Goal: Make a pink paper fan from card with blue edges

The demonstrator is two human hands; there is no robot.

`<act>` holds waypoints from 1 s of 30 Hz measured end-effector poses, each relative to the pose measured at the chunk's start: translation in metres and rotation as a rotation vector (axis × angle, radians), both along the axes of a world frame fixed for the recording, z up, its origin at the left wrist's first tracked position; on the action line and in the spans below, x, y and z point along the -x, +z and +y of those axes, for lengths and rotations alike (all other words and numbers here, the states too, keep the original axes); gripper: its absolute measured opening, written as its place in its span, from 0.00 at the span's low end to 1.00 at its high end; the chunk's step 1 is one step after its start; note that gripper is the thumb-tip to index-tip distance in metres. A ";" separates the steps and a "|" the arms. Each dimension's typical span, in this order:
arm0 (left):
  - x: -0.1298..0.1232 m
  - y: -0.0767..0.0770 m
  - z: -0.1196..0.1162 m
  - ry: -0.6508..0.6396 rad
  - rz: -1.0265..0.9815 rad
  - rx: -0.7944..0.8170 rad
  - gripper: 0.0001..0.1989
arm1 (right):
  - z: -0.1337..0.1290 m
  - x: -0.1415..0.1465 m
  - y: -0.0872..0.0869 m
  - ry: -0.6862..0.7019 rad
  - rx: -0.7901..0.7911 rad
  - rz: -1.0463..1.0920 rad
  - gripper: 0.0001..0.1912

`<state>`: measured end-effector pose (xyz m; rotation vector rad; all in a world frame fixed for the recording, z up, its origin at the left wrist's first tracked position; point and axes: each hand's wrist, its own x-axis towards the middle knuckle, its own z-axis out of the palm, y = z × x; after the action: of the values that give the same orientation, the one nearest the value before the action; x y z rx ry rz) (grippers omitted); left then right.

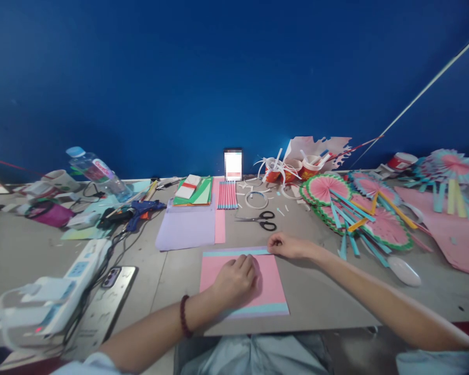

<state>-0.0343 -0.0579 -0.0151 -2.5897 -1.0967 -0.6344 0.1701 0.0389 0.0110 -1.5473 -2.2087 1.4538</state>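
A pink sheet of paper (214,268) lies flat at the table's front, with blue and lilac bands along its far and near edges. My left hand (236,281), a dark red beaded bracelet at its wrist, rests on the sheet with fingers curled in; whatever lies under them is hidden. My right hand (284,245) is closed in a pinch at the far right corner, on the end of the lilac strip (253,249) along that edge. Black-handled scissors (266,221) lie just beyond the sheet.
Lilac paper (185,226), green sheets (203,190) and striped pink-blue strips (228,195) lie behind. Watermelon-coloured paper fans (326,190) crowd the right. A power strip (76,281), phone (111,297), glue gun (142,211) and water bottle (101,172) stand left. A lit screen (233,164) leans on the blue wall.
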 end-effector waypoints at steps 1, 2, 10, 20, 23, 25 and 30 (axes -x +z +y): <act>0.000 -0.001 0.000 0.003 -0.002 -0.006 0.11 | 0.000 0.000 -0.001 -0.001 -0.005 -0.005 0.06; 0.000 -0.002 0.000 0.002 -0.004 -0.013 0.11 | 0.000 0.000 -0.002 -0.002 -0.010 -0.010 0.06; 0.001 0.004 0.001 -0.016 0.013 -0.048 0.15 | 0.000 0.001 -0.006 0.005 -0.036 -0.047 0.06; 0.002 0.001 0.002 -0.028 0.078 -0.027 0.14 | 0.000 0.003 -0.007 -0.007 -0.081 -0.111 0.07; 0.002 0.001 0.001 -0.025 0.097 -0.009 0.13 | 0.000 0.004 -0.004 -0.010 -0.092 -0.131 0.06; 0.001 0.000 0.000 -0.023 0.128 -0.005 0.13 | -0.001 0.006 -0.001 -0.011 -0.104 -0.142 0.06; 0.000 -0.001 0.000 -0.026 0.167 -0.009 0.14 | -0.006 0.007 0.009 -0.032 -0.160 -0.142 0.06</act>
<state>-0.0347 -0.0581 -0.0161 -2.5990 -1.0063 -0.4186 0.1635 0.0326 0.0203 -1.6703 -2.3011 1.1594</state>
